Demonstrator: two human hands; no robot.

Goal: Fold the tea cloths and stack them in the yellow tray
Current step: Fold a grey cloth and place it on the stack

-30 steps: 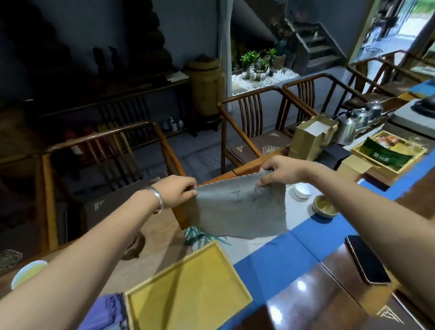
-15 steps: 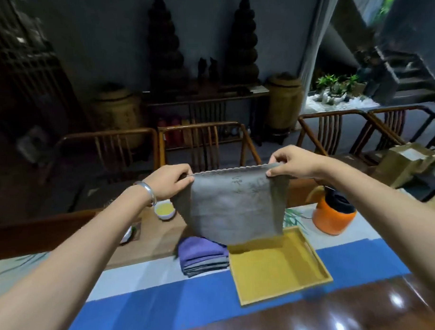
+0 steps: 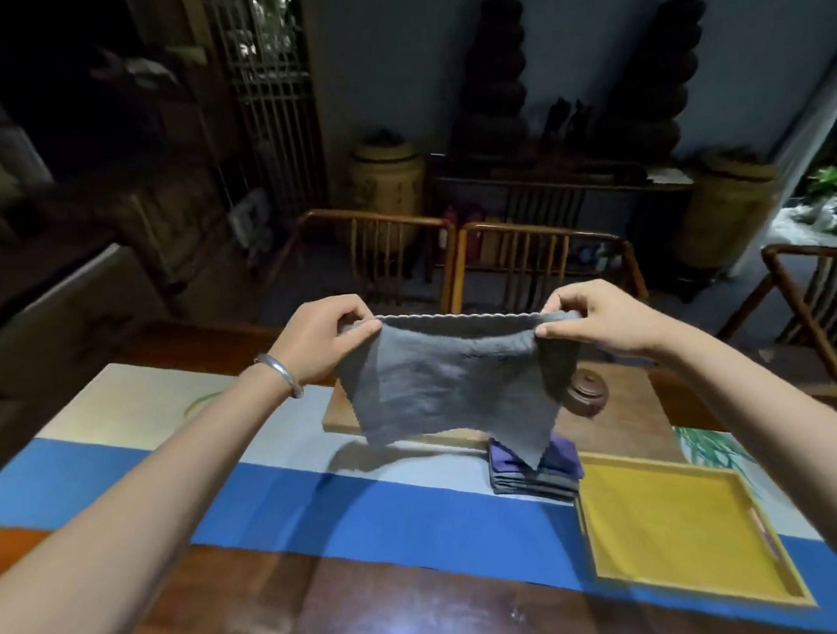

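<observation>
Both hands, left (image 3: pixel 323 336) and right (image 3: pixel 597 317), pinch the grey tea cloth (image 3: pixel 450 387) by its top corners. It hangs above the bench (image 3: pixel 417 601).

Dim room, grey wall (image 3: pixel 398 56), wooden chairs (image 3: pixel 543 265), lattice screen (image 3: pixel 271 99)

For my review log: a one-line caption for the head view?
Both hands, left and right, hold a grey tea cloth up by its top corners above the empty yellow tray.
</observation>
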